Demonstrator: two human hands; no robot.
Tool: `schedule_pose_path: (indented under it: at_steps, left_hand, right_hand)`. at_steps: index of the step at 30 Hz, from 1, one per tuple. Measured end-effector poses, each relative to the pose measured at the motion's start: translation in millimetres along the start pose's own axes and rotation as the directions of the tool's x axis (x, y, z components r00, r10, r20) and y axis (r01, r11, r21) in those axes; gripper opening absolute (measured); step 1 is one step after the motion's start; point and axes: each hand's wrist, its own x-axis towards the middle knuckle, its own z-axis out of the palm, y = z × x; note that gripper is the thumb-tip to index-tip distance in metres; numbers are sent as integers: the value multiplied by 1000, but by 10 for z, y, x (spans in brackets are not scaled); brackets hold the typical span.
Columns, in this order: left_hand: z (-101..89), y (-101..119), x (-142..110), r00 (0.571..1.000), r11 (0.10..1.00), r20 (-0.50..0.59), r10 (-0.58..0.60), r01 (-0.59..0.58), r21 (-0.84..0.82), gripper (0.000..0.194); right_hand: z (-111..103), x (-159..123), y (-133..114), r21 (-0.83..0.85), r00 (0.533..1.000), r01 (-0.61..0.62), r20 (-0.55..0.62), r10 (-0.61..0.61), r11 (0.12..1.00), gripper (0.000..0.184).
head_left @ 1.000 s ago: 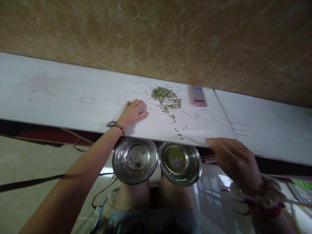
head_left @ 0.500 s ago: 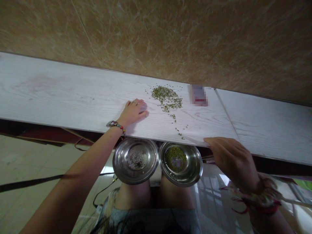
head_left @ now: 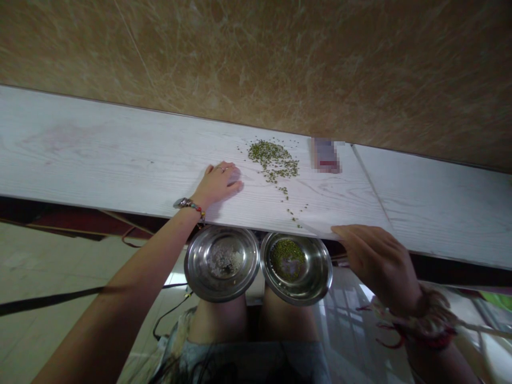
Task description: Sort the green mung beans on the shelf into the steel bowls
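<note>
My left hand [head_left: 219, 184] lies palm down on the white wood-grain tabletop [head_left: 120, 160], fingers spread, holding nothing. To its right is a loose heap of green mung beans [head_left: 272, 154], with a thin trail of them running down to the front edge. My right hand [head_left: 378, 258] is at that edge, right of the trail, its fingers closed in a pinch. A pale streak shows by its fingertips; what they hold I cannot make out. Below the edge sit two steel bowls over my knees: the left bowl [head_left: 192, 266] contains white grains, the right bowl [head_left: 322, 269] mung beans.
A pixelated flat object [head_left: 326, 154] lies at the back, right of the beans. Behind the tabletop rises a brown marbled wall [head_left: 240, 64]. A seam [head_left: 372, 184] crosses the tabletop on the right. A dark strap [head_left: 52, 300] and a thin cable [head_left: 172, 309] are at lower left.
My right hand has shifted very slightly left along the table edge. My left hand, the beans and both bowls look the same.
</note>
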Motion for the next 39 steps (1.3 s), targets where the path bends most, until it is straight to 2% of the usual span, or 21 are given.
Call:
schedule_pose_path:
  at_steps: [4, 13, 16, 23, 27, 31, 39]
  left_hand:
    - [8, -8, 1, 1000, 1000, -4, 0, 0, -3, 45]
    - [4, -1, -5, 1000, 1000, -16, -2, 2, -16, 44]
    - [6, -5, -4, 1000, 1000, -18, 3, -3, -25, 44]
    - [7, 2, -15, 1000, 1000, -8, 0, 0, -17, 44]
    - [7, 14, -15, 1000, 1000, -11, 1, -1, -9, 45]
    - [-5, 29, -19, 1000, 1000, -11, -7, 7, -10, 44]
    - [-7, 16, -21, 1000, 1000, -21, -12, 11, -20, 45]
  right_hand:
    - [20, 8, 4, -22, 1000, 2, -1, -2, 1000, 25]
    - [50, -92, 70, -23, 997, -69, -22, 69, 997, 38]
    - [65, -83, 66, 0, 997, -68, -20, 68, 998, 36]
    - [96, -67, 136, -117, 999, -43, -25, 40, 992, 29]
    - [135, -19, 122, -95, 998, -55, -45, 51, 994, 30]
    - [174, 44, 104, -77, 999, -53, -7, 52, 996, 30]
    - [77, 10, 41, 17, 1000, -30, 9, 30, 999, 36]
